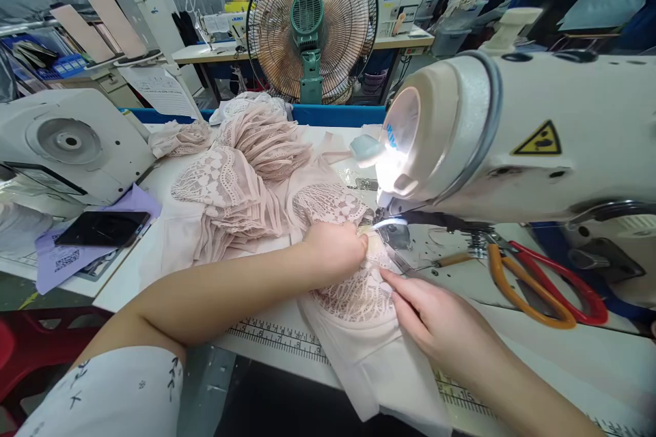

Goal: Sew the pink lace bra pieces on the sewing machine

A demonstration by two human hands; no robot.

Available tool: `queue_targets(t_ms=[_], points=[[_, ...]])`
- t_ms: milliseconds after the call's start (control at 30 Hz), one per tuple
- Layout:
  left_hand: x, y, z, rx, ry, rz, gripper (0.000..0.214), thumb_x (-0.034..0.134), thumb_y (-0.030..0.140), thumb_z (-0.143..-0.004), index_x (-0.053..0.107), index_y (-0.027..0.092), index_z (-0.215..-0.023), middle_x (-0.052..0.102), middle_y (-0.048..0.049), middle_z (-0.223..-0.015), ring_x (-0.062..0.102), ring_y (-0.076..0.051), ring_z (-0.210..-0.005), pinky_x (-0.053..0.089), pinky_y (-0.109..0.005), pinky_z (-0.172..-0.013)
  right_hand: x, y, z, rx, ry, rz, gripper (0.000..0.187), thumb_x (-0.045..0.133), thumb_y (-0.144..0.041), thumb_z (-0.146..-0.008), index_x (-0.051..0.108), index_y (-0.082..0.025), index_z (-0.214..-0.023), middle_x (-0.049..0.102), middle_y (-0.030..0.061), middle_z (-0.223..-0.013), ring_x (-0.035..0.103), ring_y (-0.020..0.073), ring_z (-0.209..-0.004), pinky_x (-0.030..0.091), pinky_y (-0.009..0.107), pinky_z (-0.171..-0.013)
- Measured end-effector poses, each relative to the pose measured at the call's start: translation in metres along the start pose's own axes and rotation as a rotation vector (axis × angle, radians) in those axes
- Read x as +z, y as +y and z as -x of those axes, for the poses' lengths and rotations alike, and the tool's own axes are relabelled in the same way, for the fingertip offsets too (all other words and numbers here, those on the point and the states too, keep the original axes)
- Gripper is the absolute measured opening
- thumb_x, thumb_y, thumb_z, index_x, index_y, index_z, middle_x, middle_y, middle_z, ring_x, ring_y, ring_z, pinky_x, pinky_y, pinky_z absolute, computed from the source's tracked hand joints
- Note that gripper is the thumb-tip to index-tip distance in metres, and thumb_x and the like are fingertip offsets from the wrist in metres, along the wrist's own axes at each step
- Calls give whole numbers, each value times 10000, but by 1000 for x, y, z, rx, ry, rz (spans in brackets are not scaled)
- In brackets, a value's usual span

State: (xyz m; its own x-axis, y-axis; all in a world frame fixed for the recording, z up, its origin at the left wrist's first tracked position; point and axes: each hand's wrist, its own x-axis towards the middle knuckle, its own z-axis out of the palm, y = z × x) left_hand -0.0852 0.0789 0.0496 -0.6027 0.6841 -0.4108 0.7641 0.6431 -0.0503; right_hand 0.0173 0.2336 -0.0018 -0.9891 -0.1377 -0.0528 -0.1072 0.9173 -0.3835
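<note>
Head view: printed white sleeve [128, 392] nearest on the left. Ruler tape [279, 340] along the table edge, partly under a pale lace garment [353, 300]. Garment lies below the sewing machine [584, 102], its upper part by the lit needle area. Right hand [441, 317]: thumb and fingers pinched on the garment's right edge. Left hand [335, 252]: fingers curled together, clamped on the lace just beside the needle area. Scissors handles [496, 273], one orange, one red, right of the hands. Left side: phone [102, 227] on purple paper [61, 263]. Beyond the left forearm, stacked lace pieces [230, 198]. Farther back, a large fan [307, 10], then more sewing tables.
</note>
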Motion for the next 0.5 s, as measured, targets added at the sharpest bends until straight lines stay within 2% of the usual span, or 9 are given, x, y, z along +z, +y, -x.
queue_targets(t_ms=[133, 300, 500], points=[[-2, -3, -8, -3, 3, 30, 489, 475, 253, -850, 468, 169, -1331, 565, -140, -1027, 594, -248, -747, 424, -309, -512, 3, 5, -2, -37, 79, 6, 507, 262, -277, -894, 643, -145, -1201, 711, 87, -878, 662, 223, -717, 518, 312, -541], [-3, -7, -15, 22, 4, 25, 500, 509, 211, -815, 490, 165, -1313, 572, -123, -974, 579, -228, -712, 421, -301, -517, -4, 1, -7, -23, 15, 17, 520, 266, -266, -875, 639, -108, -1202, 714, 115, -895, 668, 238, -697, 527, 328, -537], [-7, -6, -15, 28, -10, 19, 478, 511, 186, -810, 522, 167, -1288, 590, -127, -961, 579, -227, -712, 431, -302, -532, -3, 2, -6, -12, 14, 16, 524, 253, -278, -887, 629, -115, -1214, 710, 105, -902, 672, 231, -741, 530, 319, -584]])
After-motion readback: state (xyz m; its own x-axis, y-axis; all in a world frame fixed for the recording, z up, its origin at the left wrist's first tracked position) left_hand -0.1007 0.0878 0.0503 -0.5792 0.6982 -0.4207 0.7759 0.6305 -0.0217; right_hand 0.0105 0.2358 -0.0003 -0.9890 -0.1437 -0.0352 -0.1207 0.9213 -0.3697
